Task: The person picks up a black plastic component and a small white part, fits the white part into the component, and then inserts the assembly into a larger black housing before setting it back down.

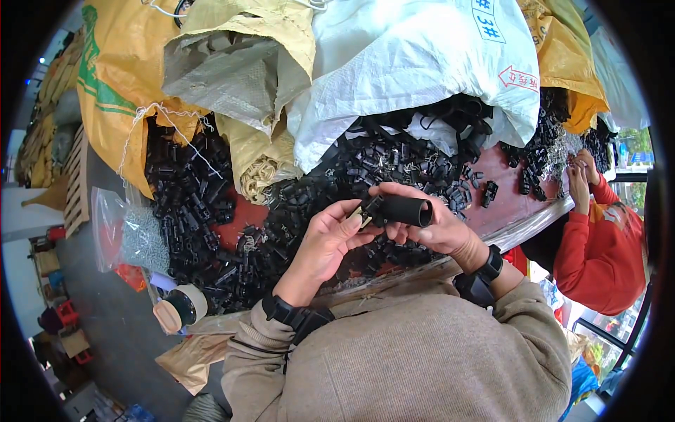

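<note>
Both of my hands meet over the table at a black part with a wide, open-ended tube (pixel 406 210). My right hand (pixel 444 228) is closed around the tube from behind and below, its open end facing right. Between the thumb and fingers of my left hand (pixel 325 244) is a small black piece with a pale metal strip (pixel 362 216), right against the tube's left end. Whether the two pieces are joined I cannot tell. Beneath my hands lie many loose small black plastic parts (pixel 264 271).
A white woven sack (pixel 415 53) spills black parts at the back, beside yellow sacks (pixel 116 56). At the left are a clear bag of small metal pieces (pixel 144 239) and a tape roll (pixel 190 304). A co-worker in a red top (pixel 605 246) works at the right.
</note>
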A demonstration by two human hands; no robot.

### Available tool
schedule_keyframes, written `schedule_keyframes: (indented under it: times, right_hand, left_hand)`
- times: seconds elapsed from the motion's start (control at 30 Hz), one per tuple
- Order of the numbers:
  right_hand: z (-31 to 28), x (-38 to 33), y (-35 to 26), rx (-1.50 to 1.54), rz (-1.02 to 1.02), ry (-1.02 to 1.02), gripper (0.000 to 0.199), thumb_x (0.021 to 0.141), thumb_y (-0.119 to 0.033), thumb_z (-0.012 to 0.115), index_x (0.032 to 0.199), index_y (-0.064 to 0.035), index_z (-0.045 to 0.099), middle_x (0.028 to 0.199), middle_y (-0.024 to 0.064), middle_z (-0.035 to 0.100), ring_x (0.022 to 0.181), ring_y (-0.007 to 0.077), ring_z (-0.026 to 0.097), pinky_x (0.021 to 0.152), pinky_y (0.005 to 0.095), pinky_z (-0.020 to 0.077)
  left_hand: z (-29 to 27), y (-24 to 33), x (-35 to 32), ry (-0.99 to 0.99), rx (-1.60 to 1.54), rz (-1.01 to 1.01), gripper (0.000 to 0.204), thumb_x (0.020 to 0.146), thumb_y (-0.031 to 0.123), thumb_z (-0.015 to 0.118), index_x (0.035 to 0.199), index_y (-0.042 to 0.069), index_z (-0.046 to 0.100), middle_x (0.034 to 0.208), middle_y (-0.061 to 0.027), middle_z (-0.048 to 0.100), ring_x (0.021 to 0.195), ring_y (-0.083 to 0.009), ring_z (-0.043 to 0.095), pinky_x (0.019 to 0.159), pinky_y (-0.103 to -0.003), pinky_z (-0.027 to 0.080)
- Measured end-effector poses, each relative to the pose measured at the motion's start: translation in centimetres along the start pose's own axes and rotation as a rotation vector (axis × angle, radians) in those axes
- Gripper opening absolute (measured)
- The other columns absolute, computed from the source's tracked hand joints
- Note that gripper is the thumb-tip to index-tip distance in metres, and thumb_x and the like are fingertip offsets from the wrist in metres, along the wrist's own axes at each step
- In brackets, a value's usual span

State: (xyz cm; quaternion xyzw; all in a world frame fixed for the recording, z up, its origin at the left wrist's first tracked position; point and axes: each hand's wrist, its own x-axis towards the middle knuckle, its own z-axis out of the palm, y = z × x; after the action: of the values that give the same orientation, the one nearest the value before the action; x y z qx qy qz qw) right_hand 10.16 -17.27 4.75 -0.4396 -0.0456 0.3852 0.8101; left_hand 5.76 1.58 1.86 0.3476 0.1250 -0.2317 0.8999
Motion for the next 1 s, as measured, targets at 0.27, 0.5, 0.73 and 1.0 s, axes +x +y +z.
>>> schedule_keyframes:
  times: [0.27, 0.5, 0.73, 1.0]
  right_hand:
    - [-3.1, -0.2, -0.7, -1.191, -0.396, 0.019, 0.043, 0.061, -0.019, 0.067, 0.098, -0.0018, 0.051, 0.085, 0.0069, 0.050, 0.070, 0.0170, 0.049, 0.062, 0.0274, 0.0401]
    - [-1.4, -0.2, -0.8, -1.349, -0.478, -0.005, 0.039, 0.055, -0.008, 0.062, 0.092, -0.0018, 0.051, 0.082, 0.0102, 0.050, 0.072, 0.0252, 0.052, 0.064, 0.0308, 0.0422]
    - [-0.4, -0.3, -1.0, -1.327, -0.348, -0.164, 0.041, 0.062, -0.012, 0.068, 0.097, -0.0015, 0.050, 0.086, 0.0130, 0.051, 0.071, 0.0285, 0.054, 0.060, 0.0322, 0.0448]
    - [-0.2, -0.6, -0.3, -1.379, -0.354, -0.133, 0.043, 0.065, -0.018, 0.068, 0.100, -0.0012, 0.049, 0.082, 0.0122, 0.051, 0.068, 0.0279, 0.055, 0.057, 0.0326, 0.0456]
  left_hand:
    - [-0.6, 1.2, -1.1, 0.046, 0.104, 0.029, 0.028, 0.080, 0.013, 0.056, 0.103, 0.000, 0.048, 0.087, -0.0088, 0.058, 0.070, -0.0154, 0.059, 0.060, -0.023, 0.049]
    - [0.7, 1.7, -1.6, -0.004, 0.362, -0.090, 0.025, 0.078, 0.010, 0.058, 0.098, -0.001, 0.049, 0.075, -0.0051, 0.055, 0.058, -0.0090, 0.053, 0.052, -0.020, 0.045]
    - [0.2, 1.0, -1.4, 0.011, 0.430, -0.121, 0.024, 0.076, 0.011, 0.059, 0.095, -0.002, 0.052, 0.067, -0.0039, 0.055, 0.056, -0.0079, 0.052, 0.049, -0.019, 0.043]
    - [0.3, 0.8, -1.4, 0.057, 0.429, -0.122, 0.024, 0.075, 0.010, 0.061, 0.095, -0.002, 0.053, 0.068, -0.0035, 0.056, 0.055, -0.0077, 0.052, 0.049, -0.018, 0.044]
